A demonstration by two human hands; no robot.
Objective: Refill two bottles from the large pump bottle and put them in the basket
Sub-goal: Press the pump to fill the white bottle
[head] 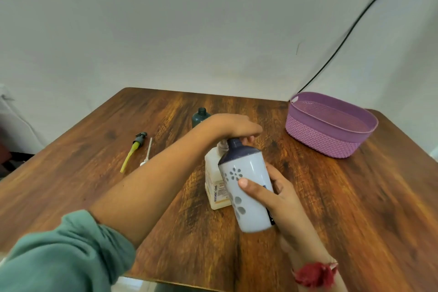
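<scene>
My right hand (272,194) grips a white bottle (246,187) with a dark blue neck and grey flower marks, tilted with its open neck up against the pump of the large pale pump bottle (214,182) at the table's middle. My left hand (237,127) lies flat on top of that pump, fingers straight, pressing on it. A dark green bottle (200,116) without a cap stands behind my left wrist. The purple woven basket (327,135) sits at the back right with nothing in it.
Two removed pump tops lie on the wooden table (355,208) at the left: a dark one with a yellow tube (134,150) and a thin white one (147,153). A black cable (355,23) runs down the wall behind the basket.
</scene>
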